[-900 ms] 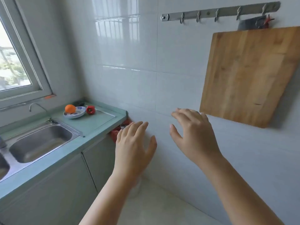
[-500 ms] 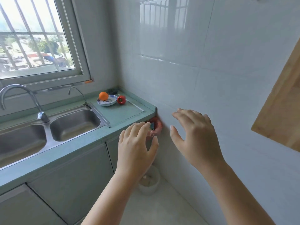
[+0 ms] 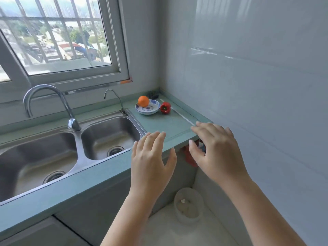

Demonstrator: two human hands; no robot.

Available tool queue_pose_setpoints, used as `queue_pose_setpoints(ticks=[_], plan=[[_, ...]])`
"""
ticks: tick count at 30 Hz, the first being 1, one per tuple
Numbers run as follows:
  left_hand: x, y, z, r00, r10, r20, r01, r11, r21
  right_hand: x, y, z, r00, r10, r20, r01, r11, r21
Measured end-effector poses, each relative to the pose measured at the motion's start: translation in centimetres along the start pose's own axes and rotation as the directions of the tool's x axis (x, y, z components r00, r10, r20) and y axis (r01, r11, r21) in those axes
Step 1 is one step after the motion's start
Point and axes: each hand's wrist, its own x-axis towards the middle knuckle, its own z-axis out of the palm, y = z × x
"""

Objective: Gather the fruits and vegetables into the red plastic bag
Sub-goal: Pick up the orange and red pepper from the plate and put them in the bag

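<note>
An orange (image 3: 143, 101) rests in a small blue-and-white dish (image 3: 147, 109) at the far end of the green counter (image 3: 166, 125). A red bell pepper (image 3: 165, 107) lies on the counter just right of the dish. Something red (image 3: 190, 158), perhaps the plastic bag, hangs at the counter's end against the wall, mostly hidden behind my right hand (image 3: 216, 151). My left hand (image 3: 152, 157) hovers over the counter's front edge, fingers spread and empty. My right hand is open too, beside the counter's corner.
A steel double sink (image 3: 106, 135) with a tall tap (image 3: 48, 105) and a small tap (image 3: 115, 100) fills the counter's left part. A window is behind it. A white bin (image 3: 189, 205) stands on the floor in the corner by the tiled wall.
The view has swung left and closer to the counter, bringing the sink and window into sight. Both hands stay raised and open, now nearer the counter's end.
</note>
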Motion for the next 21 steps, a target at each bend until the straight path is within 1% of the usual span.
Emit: queue_pose_setpoints(ticks=[4,8,12,15,21], plan=[[3.7,-6.6,0.2,0.999,-0.029,-0.023,0.030,0.999,0.045,5.9,-3.3,6.1,0.999,-0.021,0.026,0.020,0.999,0.041],[6.7,-11.7,1.1,0.997,-0.057,-0.043,0.060,0.996,0.073,9.0,-4.7,10.9,0.998,-0.022,0.057,0.019,0.999,0.050],[8.3,-14.1,2.8,0.996,-0.082,-0.034,0.084,0.994,0.070,11.0,-4.2,14.7,0.995,0.003,0.095,-0.010,0.997,0.070],[9.7,-15.6,4.8,0.997,-0.071,-0.002,0.071,0.995,0.070,12.6,-3.3,17.0,0.992,0.006,0.124,-0.016,0.997,0.077],[14.9,-18.7,9.8,0.997,-0.064,0.030,0.062,0.995,0.083,17.3,0.5,22.0,0.988,0.039,0.149,-0.050,0.996,0.072]])
